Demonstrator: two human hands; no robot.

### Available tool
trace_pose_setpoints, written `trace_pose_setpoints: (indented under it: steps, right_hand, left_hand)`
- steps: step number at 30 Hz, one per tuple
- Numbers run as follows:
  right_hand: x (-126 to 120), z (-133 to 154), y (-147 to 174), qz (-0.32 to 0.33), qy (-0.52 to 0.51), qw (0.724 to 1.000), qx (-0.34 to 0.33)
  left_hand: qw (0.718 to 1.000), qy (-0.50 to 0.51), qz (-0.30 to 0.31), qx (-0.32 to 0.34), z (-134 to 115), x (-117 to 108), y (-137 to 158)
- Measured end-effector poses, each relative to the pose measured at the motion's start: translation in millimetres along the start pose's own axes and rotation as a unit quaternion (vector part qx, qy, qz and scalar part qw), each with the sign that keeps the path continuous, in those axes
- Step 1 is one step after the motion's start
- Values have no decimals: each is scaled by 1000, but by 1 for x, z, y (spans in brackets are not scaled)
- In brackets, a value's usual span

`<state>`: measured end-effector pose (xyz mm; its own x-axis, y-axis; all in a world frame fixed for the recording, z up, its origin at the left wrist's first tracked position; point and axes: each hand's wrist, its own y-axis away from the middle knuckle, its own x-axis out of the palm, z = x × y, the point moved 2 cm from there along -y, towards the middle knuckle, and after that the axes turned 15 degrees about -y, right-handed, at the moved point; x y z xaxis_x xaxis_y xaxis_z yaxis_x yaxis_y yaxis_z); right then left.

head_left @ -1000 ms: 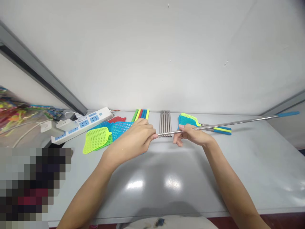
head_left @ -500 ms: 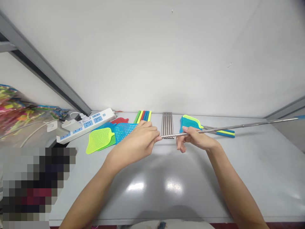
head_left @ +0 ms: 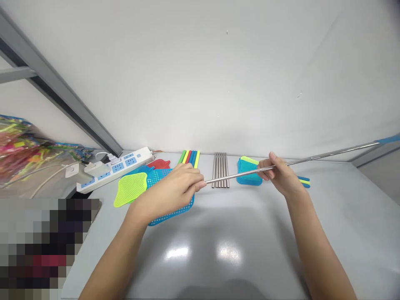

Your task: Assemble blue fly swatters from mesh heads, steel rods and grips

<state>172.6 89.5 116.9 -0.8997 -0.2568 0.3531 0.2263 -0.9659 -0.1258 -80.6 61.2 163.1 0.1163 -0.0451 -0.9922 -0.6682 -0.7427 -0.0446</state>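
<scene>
A long fly swatter with a thin metal telescopic rod (head_left: 237, 175) stretches across the view, rising to a blue grip (head_left: 389, 140) at the far right. My left hand (head_left: 176, 187) is closed around its lower end, where a blue perforated head (head_left: 171, 216) shows beneath the palm. Farther along, my right hand (head_left: 281, 173) has its fingers curled round the rod with the thumb up. Behind the rod lie several loose metal tubes (head_left: 221, 168) in a row. Fly swatters with blue and yellow heads (head_left: 248, 171) rest near my right hand, partly hidden.
Loose swatter heads in yellow (head_left: 131, 189), blue and red (head_left: 161, 163) lie at the left. Coloured handles (head_left: 189, 157) line up by the wall. A power strip (head_left: 117, 168) with plugs stands left, near a bag of colourful items (head_left: 25, 154).
My right hand has moved right along the rod and curled round it. The rod tilts more steeply, and the blue head now shows below my left hand.
</scene>
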Motion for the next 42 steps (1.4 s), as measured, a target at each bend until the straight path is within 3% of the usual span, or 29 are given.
trace_pose_setpoints:
  steps: [5,14,22,30,36,42]
  right_hand:
    - [-3,5,1,-25,9,1000,6]
    - [5,3,6,75,57,986,139]
    - [7,3,10,128,-8,978,162]
    - [8,3,12,136,9,976,170]
    - [7,2,11,152,-18,972,178]
    - [8,0,10,155,-25,973,171]
  left_hand:
    - [999,33,38,-4,-3,2,5]
    - [997,47,65,-22,-3,4,13]
    - [994,57,86,-34,-4,4,13]
    - [996,38,75,-25,-3,4,12]
    - [1000,9,13,-5,-1,0,6]
    - [1000,-10,-1,-12,-4,-3,3]
